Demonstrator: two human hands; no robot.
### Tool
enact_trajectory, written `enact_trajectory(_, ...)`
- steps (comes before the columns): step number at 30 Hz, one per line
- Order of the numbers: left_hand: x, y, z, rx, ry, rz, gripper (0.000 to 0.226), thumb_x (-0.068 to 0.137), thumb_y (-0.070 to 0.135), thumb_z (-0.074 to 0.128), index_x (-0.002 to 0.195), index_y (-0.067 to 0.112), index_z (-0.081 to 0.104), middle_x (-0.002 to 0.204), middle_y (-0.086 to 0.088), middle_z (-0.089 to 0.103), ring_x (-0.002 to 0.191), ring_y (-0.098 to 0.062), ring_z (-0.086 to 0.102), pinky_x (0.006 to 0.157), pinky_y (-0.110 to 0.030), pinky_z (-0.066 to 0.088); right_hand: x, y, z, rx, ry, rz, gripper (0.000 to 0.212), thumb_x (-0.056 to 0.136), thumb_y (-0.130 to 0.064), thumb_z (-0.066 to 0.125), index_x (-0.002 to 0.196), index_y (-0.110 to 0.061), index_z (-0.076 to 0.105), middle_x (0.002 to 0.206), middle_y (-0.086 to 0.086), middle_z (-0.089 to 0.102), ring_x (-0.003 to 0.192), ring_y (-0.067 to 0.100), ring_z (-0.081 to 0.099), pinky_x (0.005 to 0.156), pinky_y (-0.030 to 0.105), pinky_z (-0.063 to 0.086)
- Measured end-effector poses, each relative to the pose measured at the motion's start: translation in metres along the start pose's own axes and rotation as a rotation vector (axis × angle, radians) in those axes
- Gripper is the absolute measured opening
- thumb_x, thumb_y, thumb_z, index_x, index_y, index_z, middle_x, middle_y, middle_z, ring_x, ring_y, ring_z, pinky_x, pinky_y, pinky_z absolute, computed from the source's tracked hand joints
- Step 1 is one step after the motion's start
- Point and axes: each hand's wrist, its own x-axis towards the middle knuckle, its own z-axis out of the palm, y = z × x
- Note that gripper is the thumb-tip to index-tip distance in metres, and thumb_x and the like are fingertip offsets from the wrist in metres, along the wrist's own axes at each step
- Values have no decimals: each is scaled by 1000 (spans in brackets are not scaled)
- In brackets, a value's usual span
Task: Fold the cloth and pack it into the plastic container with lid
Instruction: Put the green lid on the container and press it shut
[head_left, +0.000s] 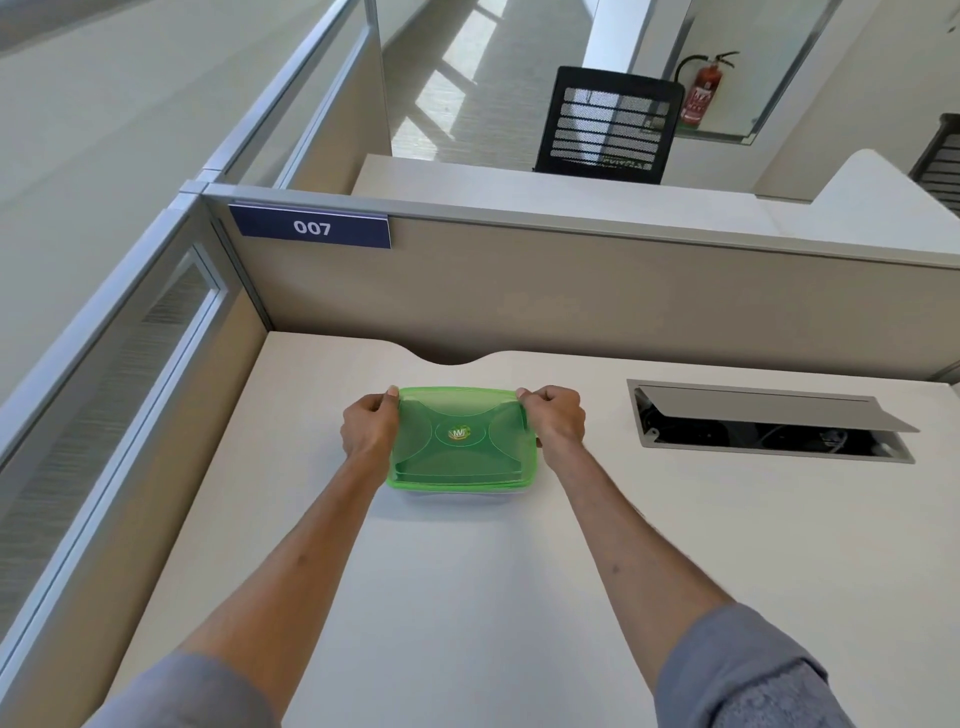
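A rectangular plastic container (457, 496) with a translucent green lid (460, 441) rests on the pale desk (467, 597), a round sticker at the lid's centre. My left hand (368, 423) grips the lid's far left corner. My right hand (555, 418) grips its far right corner. Both thumbs press on the lid's far edge. The clear base shows only as a thin strip under the lid's near edge. No cloth is visible; whatever is inside is hidden by the lid.
An open cable hatch (769, 423) with a raised grey flap sits in the desk to the right. Beige partition walls (571, 296) close the desk at the back and left, with a "007" sign (311, 227). A black mesh chair (608, 127) stands beyond.
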Motion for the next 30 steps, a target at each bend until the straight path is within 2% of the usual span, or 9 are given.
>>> enact_trajectory(4, 1, 1, 4, 22, 36, 21, 40, 109, 43, 62, 130, 13, 77, 132, -14, 76, 109, -33, 61, 107, -47, 53, 1, 2, 2, 139, -9, 65, 27, 91, -24, 84, 84, -1, 73, 89, 8, 74, 83, 31, 64, 94, 54, 64)
enact_trajectory(6, 2, 2, 5, 41, 45, 11, 35, 109, 41, 63, 126, 14, 77, 131, -13, 76, 111, -34, 62, 107, -46, 53, 2, 1, 2, 140, -6, 49, 20, 91, -22, 84, 90, -3, 78, 99, 7, 80, 95, 31, 71, 97, 51, 63)
enact_trajectory(9, 4, 3, 6, 41, 44, -12, 30, 108, 39, 64, 124, 17, 76, 130, -11, 75, 122, -37, 65, 110, -48, 54, 0, 1, 3, 135, -2, 43, 17, 90, -22, 84, 89, -5, 80, 97, 5, 79, 99, 32, 72, 98, 49, 63)
enact_trajectory(13, 3, 1, 4, 50, 47, 26, 33, 108, 40, 63, 125, 16, 77, 130, -10, 76, 110, -32, 63, 105, -45, 53, -1, 2, 3, 141, -16, 55, 22, 91, -27, 84, 91, -6, 79, 101, 7, 79, 104, 35, 74, 99, 52, 63)
enact_trajectory(17, -3, -3, -4, 68, -43, 72, 51, 113, 48, 50, 147, 12, 62, 149, -12, 67, 135, -38, 61, 116, -50, 49, -6, 6, -2, 143, -38, 72, 30, 96, -39, 78, 104, -10, 76, 112, 9, 77, 100, 32, 70, 98, 53, 63)
enact_trajectory(20, -14, -10, -18, 36, -58, 93, 58, 112, 53, 49, 154, 13, 55, 154, -11, 64, 139, -36, 60, 120, -54, 48, -16, 17, -9, 126, -16, 53, 38, 99, -47, 72, 100, -10, 73, 104, 8, 77, 91, 31, 71, 95, 53, 64)
enact_trajectory(24, -39, -34, -32, 65, 0, 167, 48, 110, 47, 56, 142, 13, 65, 141, -11, 73, 127, -31, 67, 113, -51, 53, -40, 40, -19, 137, -67, 62, 31, 96, -44, 72, 90, -13, 69, 99, 5, 76, 92, 34, 74, 78, 46, 66)
enact_trajectory(26, -54, -47, -34, 55, 29, 167, 43, 109, 47, 59, 136, 15, 68, 132, -12, 75, 116, -31, 70, 107, -52, 57, -51, 52, -22, 139, -96, 77, 28, 95, -40, 71, 96, -12, 71, 106, 8, 77, 97, 34, 75, 71, 42, 63)
enact_trajectory(30, -76, -62, -34, 44, -14, 144, 38, 106, 41, 63, 135, 17, 66, 113, -9, 75, 105, -37, 74, 99, -60, 61, -63, 66, -26, 225, -163, 133, 29, 96, -26, 71, 108, 0, 70, 112, 19, 77, 81, 29, 70, 69, 42, 64)
